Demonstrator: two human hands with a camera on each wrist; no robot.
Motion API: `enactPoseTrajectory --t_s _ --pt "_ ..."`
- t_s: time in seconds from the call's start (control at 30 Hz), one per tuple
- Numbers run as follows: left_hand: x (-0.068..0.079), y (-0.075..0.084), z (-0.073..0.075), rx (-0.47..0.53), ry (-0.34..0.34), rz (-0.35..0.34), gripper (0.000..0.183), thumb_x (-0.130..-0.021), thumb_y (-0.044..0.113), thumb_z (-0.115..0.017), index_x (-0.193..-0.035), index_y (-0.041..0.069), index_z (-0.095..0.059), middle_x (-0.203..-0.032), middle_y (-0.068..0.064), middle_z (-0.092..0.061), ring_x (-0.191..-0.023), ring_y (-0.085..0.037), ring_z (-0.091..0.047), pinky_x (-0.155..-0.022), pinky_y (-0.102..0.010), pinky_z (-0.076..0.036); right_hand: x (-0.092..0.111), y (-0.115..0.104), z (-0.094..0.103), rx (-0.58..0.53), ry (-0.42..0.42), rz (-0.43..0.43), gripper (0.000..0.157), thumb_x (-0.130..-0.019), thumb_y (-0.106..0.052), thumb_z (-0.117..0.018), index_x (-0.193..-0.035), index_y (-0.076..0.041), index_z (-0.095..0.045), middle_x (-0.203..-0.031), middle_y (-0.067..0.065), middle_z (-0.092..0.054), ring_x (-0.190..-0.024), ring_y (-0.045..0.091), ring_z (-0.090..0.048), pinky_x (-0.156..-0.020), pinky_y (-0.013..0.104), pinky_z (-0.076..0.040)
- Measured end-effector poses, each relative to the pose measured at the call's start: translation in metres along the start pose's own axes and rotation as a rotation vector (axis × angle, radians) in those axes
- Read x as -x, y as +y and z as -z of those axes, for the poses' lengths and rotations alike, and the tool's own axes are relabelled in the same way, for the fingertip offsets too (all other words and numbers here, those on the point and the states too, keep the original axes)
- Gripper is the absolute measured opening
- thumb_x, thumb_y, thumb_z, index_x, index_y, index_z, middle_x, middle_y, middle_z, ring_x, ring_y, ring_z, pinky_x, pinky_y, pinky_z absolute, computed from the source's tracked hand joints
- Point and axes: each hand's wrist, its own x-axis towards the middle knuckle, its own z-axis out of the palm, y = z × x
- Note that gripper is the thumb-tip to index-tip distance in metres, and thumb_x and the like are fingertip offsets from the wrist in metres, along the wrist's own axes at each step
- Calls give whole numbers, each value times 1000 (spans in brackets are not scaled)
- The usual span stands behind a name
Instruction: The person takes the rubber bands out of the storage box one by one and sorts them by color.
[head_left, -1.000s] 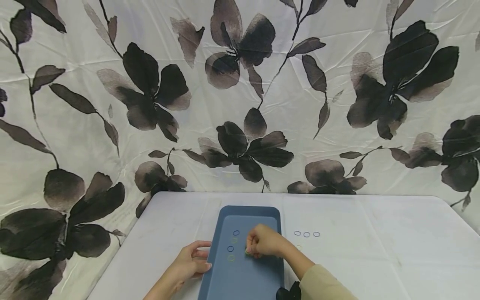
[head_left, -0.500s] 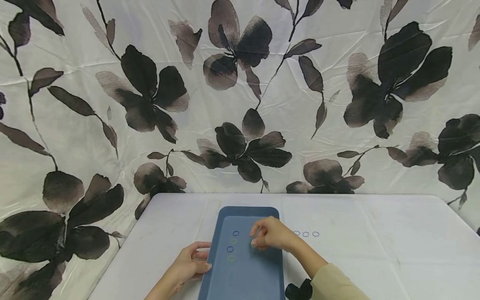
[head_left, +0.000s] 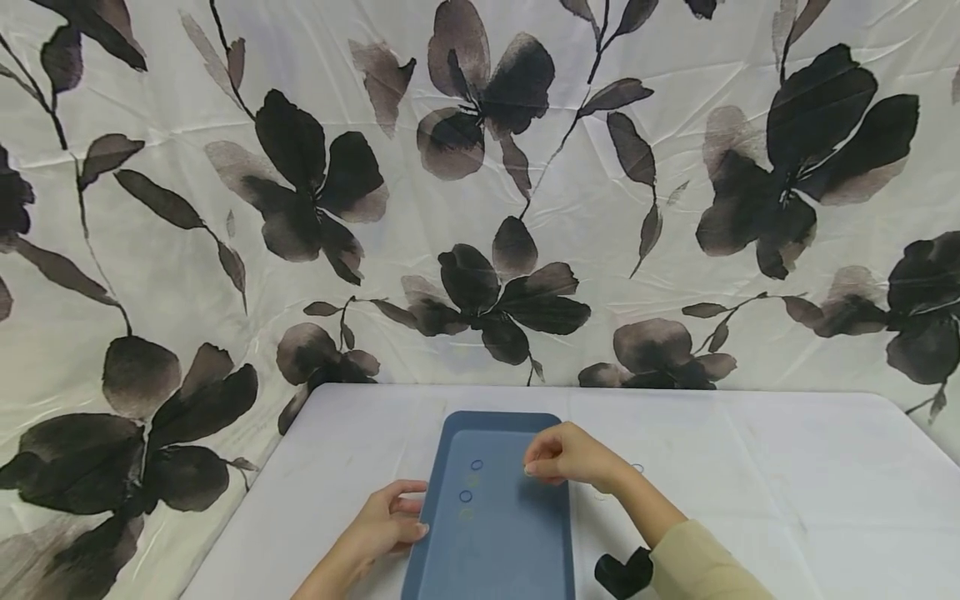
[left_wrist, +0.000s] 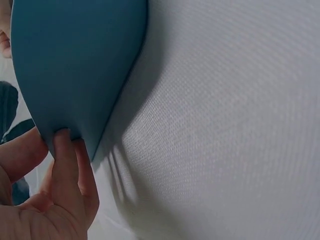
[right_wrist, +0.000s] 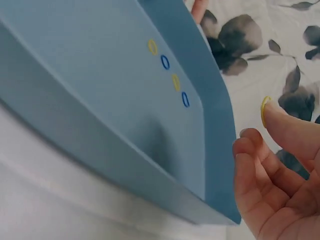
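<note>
A blue rectangular tray (head_left: pixel 495 554) sits on the white table. My left hand (head_left: pixel 384 521) grips its left edge, thumb on the rim and fingertips against the tray wall (left_wrist: pixel 75 100) in the left wrist view. Above the tray's right rim is my right hand (head_left: pixel 573 457), fingers curled, with a thin yellow ring (right_wrist: pixel 263 113) at the tip of its thumb. Inside the tray, blue rings (right_wrist: pixel 183 98) and yellow rings (right_wrist: pixel 173 81) alternate in one row along the left side. The head view does not clearly show the held ring.
To the right of the tray, a blue ring (head_left: pixel 638 467) lies on the table (head_left: pixel 750 500), partly behind the right forearm. A black heart-shaped thing (head_left: pixel 625 572) is beside the right sleeve. A floral cloth (head_left: pixel 480 200) hangs behind the table.
My right hand has lifted from inside the tray and moved right with the yellow ring, and its sleeve and the black shape shifted right too. My left hand has stayed at the tray edge.
</note>
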Motion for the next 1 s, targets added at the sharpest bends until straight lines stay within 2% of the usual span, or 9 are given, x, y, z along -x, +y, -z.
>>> enactPoseTrajectory --t_s 0.2,0.47,0.73,1.0 --pt "0 0 -1 -1 19 11 63 -72 -14 -65 -130 -11 -39 -104 -20 -56 -85 -24 -65 -69 -38 -55 7 3 10 -18 -19 -26 6 -83 -1 -66 -85 4 -66 -60 2 -52 -56 12 -46 -53 27 -41" --pt "-1 -1 -1 6 11 7 63 -72 -13 -65 -129 -11 -39 -104 -19 -57 -84 -22 -64 -69 -38 -55 19 9 24 -6 11 -43 9 -83 -2 -66 -86 5 -66 -65 4 -59 -60 12 -53 -56 27 -49" --pt "-2 -1 -2 6 -3 9 63 -73 -12 -66 -130 -11 -39 -103 -19 -55 -82 -20 -64 -68 -38 -55 30 17 38 -11 40 -70 9 -80 1 -66 -85 9 -66 -73 16 -65 -61 13 -57 -59 30 -53" --pt "-2 -1 -1 8 -13 9 63 -73 -13 -65 -130 -11 -39 -102 -19 -56 -83 -22 -65 -67 -37 -55 42 26 47 -26 81 -116 17 -80 1 -66 -91 14 -63 -74 13 -66 -61 13 -58 -60 32 -54"
